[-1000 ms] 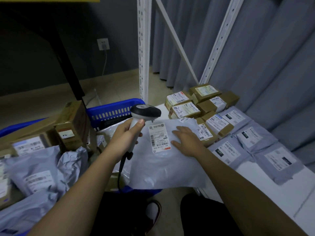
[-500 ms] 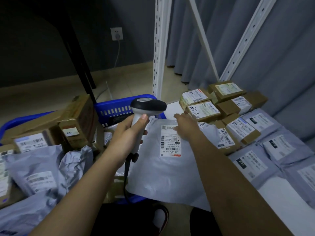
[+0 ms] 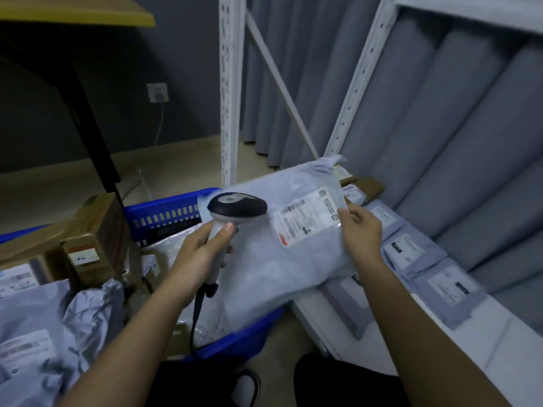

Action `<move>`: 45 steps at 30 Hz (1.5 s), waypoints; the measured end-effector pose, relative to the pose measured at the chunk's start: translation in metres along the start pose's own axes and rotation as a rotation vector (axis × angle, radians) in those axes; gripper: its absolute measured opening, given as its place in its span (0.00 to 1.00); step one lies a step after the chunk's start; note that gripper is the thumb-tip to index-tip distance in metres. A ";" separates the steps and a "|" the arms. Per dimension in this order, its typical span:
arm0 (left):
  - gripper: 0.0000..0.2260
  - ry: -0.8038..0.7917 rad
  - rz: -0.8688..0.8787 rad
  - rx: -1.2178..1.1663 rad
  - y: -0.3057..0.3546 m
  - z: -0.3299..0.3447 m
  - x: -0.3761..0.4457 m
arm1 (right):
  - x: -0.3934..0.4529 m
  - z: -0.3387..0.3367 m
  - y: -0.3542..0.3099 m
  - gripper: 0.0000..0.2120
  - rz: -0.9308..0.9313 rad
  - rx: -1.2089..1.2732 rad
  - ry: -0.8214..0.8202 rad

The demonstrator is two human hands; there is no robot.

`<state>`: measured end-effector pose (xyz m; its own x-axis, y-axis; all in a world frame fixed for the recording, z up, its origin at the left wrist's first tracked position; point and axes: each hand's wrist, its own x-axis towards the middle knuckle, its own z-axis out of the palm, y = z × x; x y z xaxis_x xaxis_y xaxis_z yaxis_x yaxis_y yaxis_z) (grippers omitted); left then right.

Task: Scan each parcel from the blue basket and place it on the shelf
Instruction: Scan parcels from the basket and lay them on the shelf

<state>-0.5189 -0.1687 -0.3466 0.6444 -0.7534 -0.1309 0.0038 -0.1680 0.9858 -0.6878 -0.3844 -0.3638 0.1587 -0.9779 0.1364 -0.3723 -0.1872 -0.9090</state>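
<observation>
Words on the white paper label (image 3: 309, 217) of the grey plastic mailer bag (image 3: 282, 254) are too blurry to read. That bag hides brown cardboard boxes (image 3: 363, 188) at 1 o'clock. Blue plastic basket (image 3: 164, 211) mostly covered, cut off at 9 o'clock.

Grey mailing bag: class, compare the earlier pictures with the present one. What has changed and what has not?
The right hand, which lay flat on the grey mailing bag, now grips its edge and has lifted it toward the shelf. The left hand still holds the scanner; the blue basket stayed put.
</observation>
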 end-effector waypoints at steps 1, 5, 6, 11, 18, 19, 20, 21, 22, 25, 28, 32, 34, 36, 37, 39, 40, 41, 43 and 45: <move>0.08 0.001 0.005 -0.017 0.003 0.003 -0.002 | -0.005 -0.006 0.002 0.06 0.071 0.115 0.047; 0.06 -0.020 -0.039 -0.058 0.006 0.017 -0.007 | -0.022 -0.017 0.030 0.03 0.185 0.080 0.020; 0.06 -0.034 -0.052 -0.047 0.005 0.021 -0.008 | -0.025 -0.017 0.039 0.02 0.230 0.042 -0.015; 0.10 -0.130 -0.041 0.043 0.001 0.035 -0.011 | -0.032 -0.011 0.069 0.08 0.428 0.079 0.027; 0.09 -0.192 -0.039 0.050 0.001 0.049 -0.010 | -0.021 -0.003 0.082 0.08 0.560 0.298 0.007; 0.10 -0.196 -0.040 0.050 0.000 0.049 -0.010 | -0.020 -0.002 0.082 0.08 0.562 0.311 0.007; 0.12 -0.202 -0.041 0.044 0.000 0.049 -0.010 | -0.019 -0.001 0.083 0.08 0.564 0.322 0.006; 0.12 -0.208 -0.039 0.036 -0.001 0.049 -0.010 | -0.018 0.000 0.083 0.08 0.565 0.330 0.007; 0.10 -0.217 -0.034 0.027 -0.001 0.050 -0.010 | -0.018 0.001 0.084 0.08 0.567 0.331 0.008; 0.09 -0.236 -0.020 0.015 -0.001 0.051 -0.010 | -0.016 0.003 0.086 0.08 0.578 0.327 0.013; 0.14 -0.254 -0.013 0.021 -0.002 0.052 -0.010 | -0.015 0.004 0.086 0.08 0.583 0.334 0.011; 0.11 -0.246 -0.002 0.025 -0.003 0.055 -0.011 | -0.015 0.004 0.085 0.07 0.578 0.315 0.004; 0.09 -0.225 0.007 0.025 -0.004 0.056 -0.010 | -0.016 0.003 0.085 0.07 0.576 0.313 0.000; 0.09 -0.218 0.011 0.025 -0.004 0.057 -0.010 | -0.017 0.001 0.084 0.07 0.576 0.323 -0.001; 0.09 -0.218 0.015 0.019 -0.003 0.057 -0.010 | -0.018 0.001 0.083 0.07 0.576 0.334 -0.001; 0.09 -0.217 0.018 0.020 -0.004 0.057 -0.008 | -0.019 0.000 0.081 0.08 0.574 0.350 0.002; 0.09 -0.219 0.021 0.026 -0.005 0.058 -0.007 | -0.019 0.000 0.081 0.08 0.572 0.352 0.003; 0.09 -0.223 0.025 0.033 -0.005 0.059 -0.006 | -0.020 0.000 0.080 0.09 0.571 0.351 0.004; 0.09 -0.227 0.021 0.041 -0.006 0.061 -0.003 | -0.019 0.000 0.081 0.09 0.571 0.347 0.004; 0.09 -0.229 0.008 0.031 -0.007 0.063 0.000 | -0.018 0.000 0.084 0.08 0.576 0.346 0.000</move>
<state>-0.5671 -0.2077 -0.3597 0.4535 -0.8791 -0.1468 -0.0267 -0.1781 0.9837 -0.7217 -0.3824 -0.4429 0.0228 -0.9126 -0.4081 -0.0835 0.4051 -0.9105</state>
